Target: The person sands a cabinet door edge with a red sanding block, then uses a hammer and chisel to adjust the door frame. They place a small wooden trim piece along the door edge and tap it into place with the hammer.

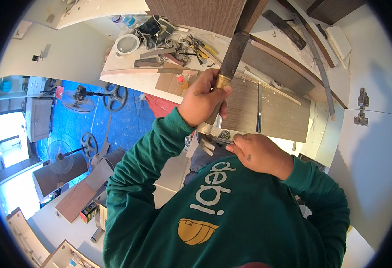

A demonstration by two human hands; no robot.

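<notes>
Left hand (205, 99) wraps around a likely chisel (234, 52).

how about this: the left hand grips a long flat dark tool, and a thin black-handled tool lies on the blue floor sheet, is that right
Not quite: the thin black-handled tool lies on the wood-grain board, as the head view shows. The left hand does grip a long flat dark tool.
</notes>
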